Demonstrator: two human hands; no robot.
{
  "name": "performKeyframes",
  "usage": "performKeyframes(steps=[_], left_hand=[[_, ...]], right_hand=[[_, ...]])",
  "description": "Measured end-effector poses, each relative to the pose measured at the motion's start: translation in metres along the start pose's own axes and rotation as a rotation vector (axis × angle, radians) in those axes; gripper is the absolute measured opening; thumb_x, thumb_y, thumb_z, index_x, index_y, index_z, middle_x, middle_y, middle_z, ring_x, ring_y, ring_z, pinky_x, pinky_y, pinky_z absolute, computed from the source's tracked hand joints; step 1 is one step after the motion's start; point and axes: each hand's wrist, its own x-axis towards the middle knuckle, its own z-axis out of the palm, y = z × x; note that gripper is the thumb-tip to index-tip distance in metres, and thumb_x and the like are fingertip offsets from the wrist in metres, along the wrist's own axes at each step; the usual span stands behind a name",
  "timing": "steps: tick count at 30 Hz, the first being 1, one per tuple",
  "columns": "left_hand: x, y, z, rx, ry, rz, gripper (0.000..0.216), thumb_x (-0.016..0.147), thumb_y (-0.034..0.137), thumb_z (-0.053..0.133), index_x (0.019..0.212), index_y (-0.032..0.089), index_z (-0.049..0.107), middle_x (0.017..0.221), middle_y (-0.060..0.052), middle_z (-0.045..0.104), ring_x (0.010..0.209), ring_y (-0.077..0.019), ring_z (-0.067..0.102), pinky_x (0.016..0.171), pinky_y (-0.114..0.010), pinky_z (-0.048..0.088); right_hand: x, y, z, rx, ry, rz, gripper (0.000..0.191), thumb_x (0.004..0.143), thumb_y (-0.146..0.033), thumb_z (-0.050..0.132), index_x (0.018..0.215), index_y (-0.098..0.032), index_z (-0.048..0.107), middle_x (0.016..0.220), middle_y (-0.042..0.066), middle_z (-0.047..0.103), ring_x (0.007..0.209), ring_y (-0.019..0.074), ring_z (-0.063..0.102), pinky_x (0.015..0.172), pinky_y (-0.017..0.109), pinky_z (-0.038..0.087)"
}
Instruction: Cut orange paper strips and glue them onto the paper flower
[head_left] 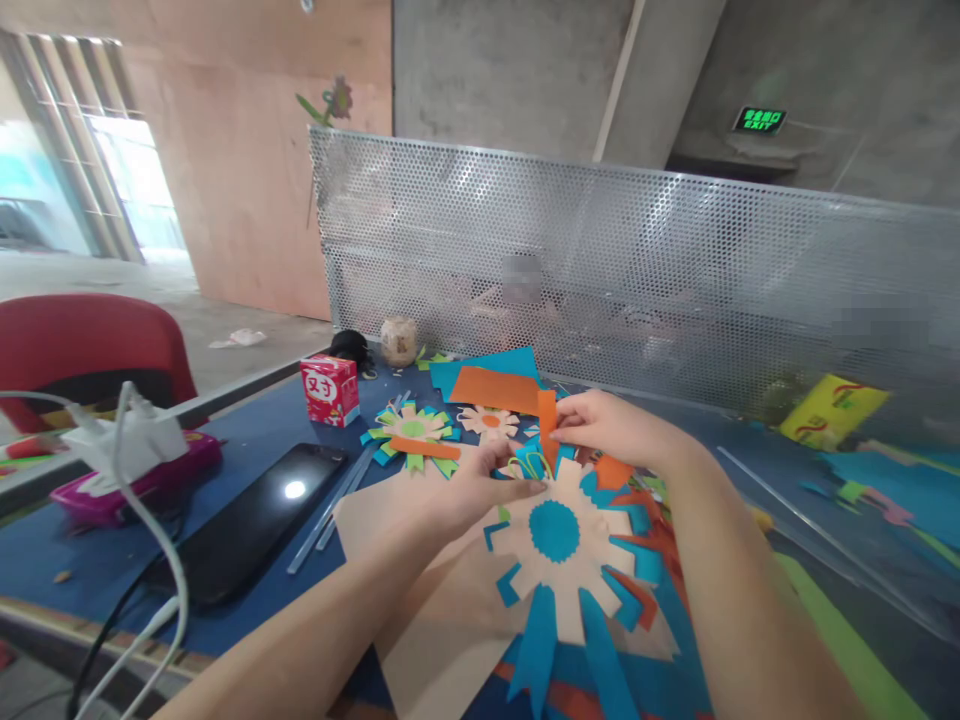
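The big flower (pixel 555 531) lies on the table (pixel 247 440), between the two arms, with a round blue middle, cream petals and blue pieces poking out around them. At its far edge, an orange strip (pixel 547 420) stands up on end. The right hand (pixel 600 425) pinches this strip between its thumb and fingertips. Its back is up, its fingers point left, and its arm comes up from the bottom right corner, bending in at the wrist. The left hand (pixel 480 480) is low by the flower's far left side, fingers curled and thumb stretched to the right over the top petals. I cannot tell if it is gripping anything. Its arm slants up from the bottom left. Under and beside that arm is a cream sheet (pixel 442 640). Just past the hands are a small flower with a green middle (pixel 413 429), another with an orange middle (pixel 490 421), and an orange sheet (pixel 491 386) on top of a blue one. On the left are clear sticks (pixel 330 515), a black phone (pixel 247 520) and a red box (pixel 330 390). A yellow packet (pixel 835 411) is far right. Behind everything stands a metal screen full of holes (pixel 480 220).
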Motion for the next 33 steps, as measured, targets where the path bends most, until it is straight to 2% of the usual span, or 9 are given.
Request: performKeyframes(steps=[7, 12, 15, 20, 24, 27, 33], left_hand=[[0.0016, -0.0018, 0.0006, -0.018, 0.075, 0.018, 0.042, 0.056, 0.024, 0.072, 0.094, 0.017, 0.056, 0.086, -0.004, 0.061, 0.074, -0.0144, 0.057, 0.067, -0.026, 0.043], [0.0029, -0.0022, 0.0009, -0.041, -0.021, 0.032, 0.037, 0.057, 0.026, 0.071, 0.09, 0.016, 0.06, 0.085, -0.005, 0.062, 0.074, -0.0144, 0.057, 0.071, -0.027, 0.043], [0.003, -0.0009, 0.0016, -0.083, -0.038, 0.025, 0.038, 0.055, 0.024, 0.072, 0.09, 0.015, 0.06, 0.084, -0.005, 0.062, 0.074, -0.0141, 0.056, 0.073, -0.028, 0.043], [0.0025, -0.0003, 0.0022, -0.099, -0.006, 0.009, 0.035, 0.054, 0.022, 0.072, 0.087, 0.017, 0.061, 0.082, -0.003, 0.062, 0.072, -0.0127, 0.056, 0.071, -0.026, 0.043], [0.0023, -0.0001, 0.0021, -0.085, -0.029, 0.0, 0.029, 0.056, 0.023, 0.071, 0.083, 0.017, 0.063, 0.081, -0.002, 0.063, 0.069, -0.0118, 0.056, 0.067, -0.024, 0.043], [0.0021, 0.0003, 0.0017, -0.079, -0.041, 0.014, 0.03, 0.057, 0.023, 0.071, 0.085, 0.017, 0.063, 0.082, -0.002, 0.063, 0.07, -0.0117, 0.056, 0.067, -0.024, 0.043], [0.0024, -0.0021, 0.0005, -0.075, -0.064, 0.031, 0.031, 0.058, 0.023, 0.07, 0.087, 0.016, 0.062, 0.084, -0.003, 0.063, 0.073, -0.013, 0.057, 0.071, -0.026, 0.044]], right_hand=[[-0.002, -0.0012, -0.0008, 0.05, -0.013, -0.001, 0.02, 0.077, -0.031, 0.049, 0.091, -0.019, 0.058, 0.078, 0.003, 0.062, 0.064, 0.0136, 0.059, 0.057, 0.025, 0.048], [-0.0026, -0.0031, -0.001, 0.031, 0.008, 0.076, 0.024, 0.076, -0.035, 0.051, 0.091, -0.019, 0.059, 0.075, 0.004, 0.062, 0.063, 0.0136, 0.059, 0.056, 0.024, 0.047], [-0.0023, -0.002, -0.0009, 0.028, 0.012, 0.109, 0.023, 0.075, -0.037, 0.052, 0.088, -0.019, 0.059, 0.073, 0.004, 0.062, 0.062, 0.014, 0.06, 0.055, 0.024, 0.047], [-0.0007, -0.0003, -0.001, -0.002, 0.082, 0.16, 0.013, 0.076, -0.028, 0.05, 0.08, -0.017, 0.056, 0.07, 0.004, 0.062, 0.055, 0.0127, 0.058, 0.051, 0.024, 0.047], [0.0013, -0.003, 0.0009, 0.032, 0.173, 0.115, 0.006, 0.075, -0.022, 0.048, 0.075, -0.018, 0.052, 0.07, 0.003, 0.059, 0.057, 0.0119, 0.057, 0.05, 0.023, 0.048], [0.0012, -0.0053, 0.0025, 0.023, 0.163, 0.095, 0.006, 0.075, -0.024, 0.049, 0.072, -0.018, 0.051, 0.07, 0.002, 0.058, 0.056, 0.0117, 0.056, 0.048, 0.023, 0.048], [0.0004, 0.0024, -0.0015, -0.083, 0.222, 0.192, 0.011, 0.074, -0.017, 0.046, 0.063, -0.018, 0.045, 0.062, 0.002, 0.058, 0.052, 0.0129, 0.059, 0.044, 0.022, 0.045]])
